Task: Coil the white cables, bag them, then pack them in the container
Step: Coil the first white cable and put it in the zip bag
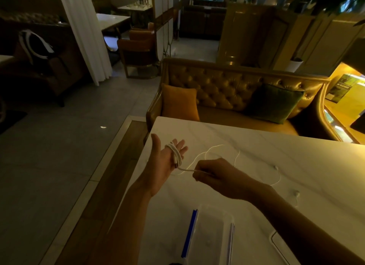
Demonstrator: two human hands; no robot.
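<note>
My left hand (164, 162) is held palm up over the table's left edge with straight fingers. Several turns of a white cable (175, 155) are wound around its fingers. My right hand (213, 174) pinches the taut free strand just to the right of the coil. The rest of the cable lies in loose loops on the white marble table (276, 146), with two earbuds (296, 193) at its end. A clear zip bag with a blue strip (209, 235) lies flat near the front edge. A clear container edge (280, 245) shows under my right forearm.
A tufted golden sofa (227, 83) with an orange cushion (179, 104) and a green cushion (274, 102) stands behind the table. Grey tiled floor (59, 146) lies to the left, with chairs and other tables farther back.
</note>
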